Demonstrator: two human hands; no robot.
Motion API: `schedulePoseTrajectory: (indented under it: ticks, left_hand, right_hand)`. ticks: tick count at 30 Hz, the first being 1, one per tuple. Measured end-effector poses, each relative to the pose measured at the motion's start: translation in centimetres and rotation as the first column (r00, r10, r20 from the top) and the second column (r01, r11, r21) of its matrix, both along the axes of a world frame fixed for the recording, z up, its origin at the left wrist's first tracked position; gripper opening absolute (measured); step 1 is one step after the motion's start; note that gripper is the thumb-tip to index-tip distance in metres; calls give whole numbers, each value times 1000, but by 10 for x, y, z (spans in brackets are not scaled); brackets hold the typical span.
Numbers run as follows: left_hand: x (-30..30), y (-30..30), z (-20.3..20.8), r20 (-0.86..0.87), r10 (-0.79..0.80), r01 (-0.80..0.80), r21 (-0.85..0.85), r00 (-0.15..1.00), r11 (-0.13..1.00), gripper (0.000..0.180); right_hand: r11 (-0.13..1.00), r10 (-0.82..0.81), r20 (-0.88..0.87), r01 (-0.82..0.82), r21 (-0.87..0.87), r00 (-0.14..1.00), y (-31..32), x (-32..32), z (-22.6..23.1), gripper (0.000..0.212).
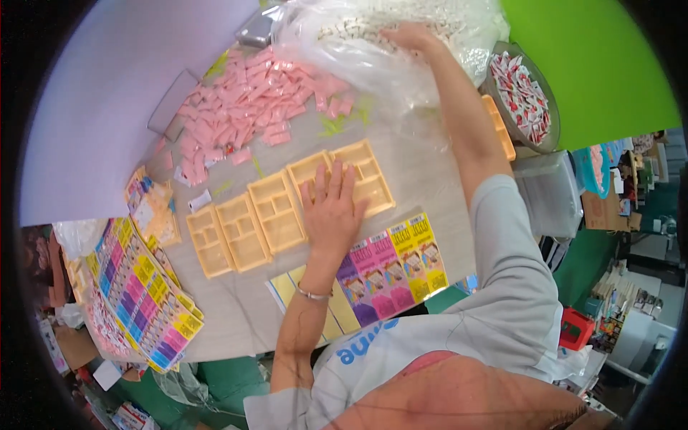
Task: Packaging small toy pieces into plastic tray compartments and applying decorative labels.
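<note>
Several pale yellow compartment trays (272,211) lie in a slanting row across the middle of the table. My left hand (331,215) rests palm down with its fingers spread over the trays at the right end of this row. It holds nothing; a bracelet circles the wrist. My right arm stretches to the far side, where my right hand (414,36) reaches into a large clear plastic bag (401,79). Small whitish pieces with dark marks (351,30) lie in the bag beside its fingers. The fingertips are partly lost among them, so their grip is unclear.
Small pink packets (251,100) form a heap at far left. Printed colour card sheets (390,269) lie near my body, with a stack of more sheets (147,294) at left. A bowl of red-and-white sachets (522,100) and a clear plastic bin (548,193) stand at right.
</note>
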State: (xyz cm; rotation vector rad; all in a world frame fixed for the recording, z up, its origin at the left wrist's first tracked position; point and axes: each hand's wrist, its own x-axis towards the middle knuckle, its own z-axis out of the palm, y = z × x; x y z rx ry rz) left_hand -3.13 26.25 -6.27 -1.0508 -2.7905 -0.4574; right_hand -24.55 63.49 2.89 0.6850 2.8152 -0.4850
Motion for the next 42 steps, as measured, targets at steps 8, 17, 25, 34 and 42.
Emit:
schedulePoseTrajectory:
  ticks: [8,17,25,34,42]
  left_hand:
    - [-2,1,20,111,-88,79,81,990,994,87]
    - [1,2,14,76,-103,96,88,992,992,82]
    - [-7,3,20,49,-94,89,92,994,992,74]
    - [5,0,10,38,-86,83,83,996,993,78]
    - [10,4,7,-13,-71,72,153,997,985,78]
  right_hand:
    - [978,69,-307,-4,207,949,19,-18,-46,77]
    - [936,113,-405,39,350,907,77,-5,-29,44]
    - [-536,-448,-101,-357,-765,888,-15,114,-48,28]
    - [21,-604,-239,-284,-959,761,-197,239,-76,14]
    - [-31,-590,-350,-453,-891,728,-192,245,-87,15]
